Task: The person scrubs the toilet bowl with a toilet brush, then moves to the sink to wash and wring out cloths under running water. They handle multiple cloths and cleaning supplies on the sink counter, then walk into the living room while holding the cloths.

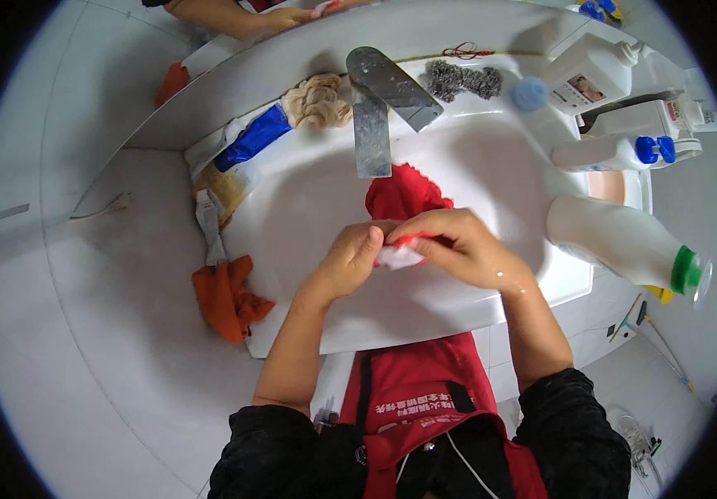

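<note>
Over the front part of a white washbasin (308, 318), my two hands meet on a bunched red cloth (408, 193). White material (399, 257), perhaps lather or a white part of the cloth, shows between them. My right hand (464, 249) pinches the cloth with thumb and fingers. My left hand (352, 256) is curled against it with the thumb raised; its fingers are partly hidden. The rest of the cloth hangs in the basin beyond my hands, just in front of the metal faucet (372, 137). Water drops glisten on my right wrist.
Steel wool scourers (463, 81) and a beige cloth (318, 103) lie on the back rim. A blue packet (252, 138) and an orange cloth (227, 299) are at the left. Along the right stand or lie a white jug (592, 75), a pump bottle (595, 154) and a green-capped bottle (614, 237).
</note>
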A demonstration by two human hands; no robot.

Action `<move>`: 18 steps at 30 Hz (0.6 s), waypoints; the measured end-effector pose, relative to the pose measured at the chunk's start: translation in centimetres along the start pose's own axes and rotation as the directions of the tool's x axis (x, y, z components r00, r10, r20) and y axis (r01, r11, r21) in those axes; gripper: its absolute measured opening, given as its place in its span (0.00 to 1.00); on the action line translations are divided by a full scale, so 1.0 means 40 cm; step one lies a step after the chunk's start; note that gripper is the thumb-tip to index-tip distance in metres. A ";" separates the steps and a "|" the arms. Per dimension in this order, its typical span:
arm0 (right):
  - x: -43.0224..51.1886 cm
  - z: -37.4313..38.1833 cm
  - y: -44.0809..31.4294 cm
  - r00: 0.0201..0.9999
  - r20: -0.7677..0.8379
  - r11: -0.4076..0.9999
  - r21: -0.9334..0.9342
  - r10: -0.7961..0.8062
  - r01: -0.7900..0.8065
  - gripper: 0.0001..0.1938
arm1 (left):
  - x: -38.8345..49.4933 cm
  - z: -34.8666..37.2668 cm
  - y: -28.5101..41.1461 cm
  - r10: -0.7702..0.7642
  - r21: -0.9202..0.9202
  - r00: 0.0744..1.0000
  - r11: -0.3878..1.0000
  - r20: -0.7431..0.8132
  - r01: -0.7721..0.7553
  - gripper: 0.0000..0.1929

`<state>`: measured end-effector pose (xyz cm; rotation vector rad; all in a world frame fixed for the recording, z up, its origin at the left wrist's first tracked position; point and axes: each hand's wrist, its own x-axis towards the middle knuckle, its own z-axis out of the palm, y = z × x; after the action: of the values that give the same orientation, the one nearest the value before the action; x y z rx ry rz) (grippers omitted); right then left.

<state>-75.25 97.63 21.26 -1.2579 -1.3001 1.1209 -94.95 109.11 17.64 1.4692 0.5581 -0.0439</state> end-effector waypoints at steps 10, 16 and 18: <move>0.058 -0.152 0.064 0.941 -0.253 0.960 -0.106 0.225 -0.258 0.23 | 0.051 -0.091 -0.095 0.068 -0.182 0.962 0.976 -0.266 -0.119 0.15; 0.187 -0.096 0.024 0.842 -0.502 0.966 0.249 0.196 -0.076 0.30 | 0.130 -0.070 -0.097 -0.104 -0.508 0.947 0.859 -0.304 -0.069 0.14; 0.186 -0.091 0.027 0.854 -0.494 0.957 0.290 0.164 -0.016 0.30 | 0.147 -0.077 -0.116 -0.082 -0.542 0.936 0.831 -0.342 -0.126 0.15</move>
<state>-71.48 105.05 20.87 -1.2990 -0.6605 0.9036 -92.50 113.23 11.13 0.9028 0.7697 0.3859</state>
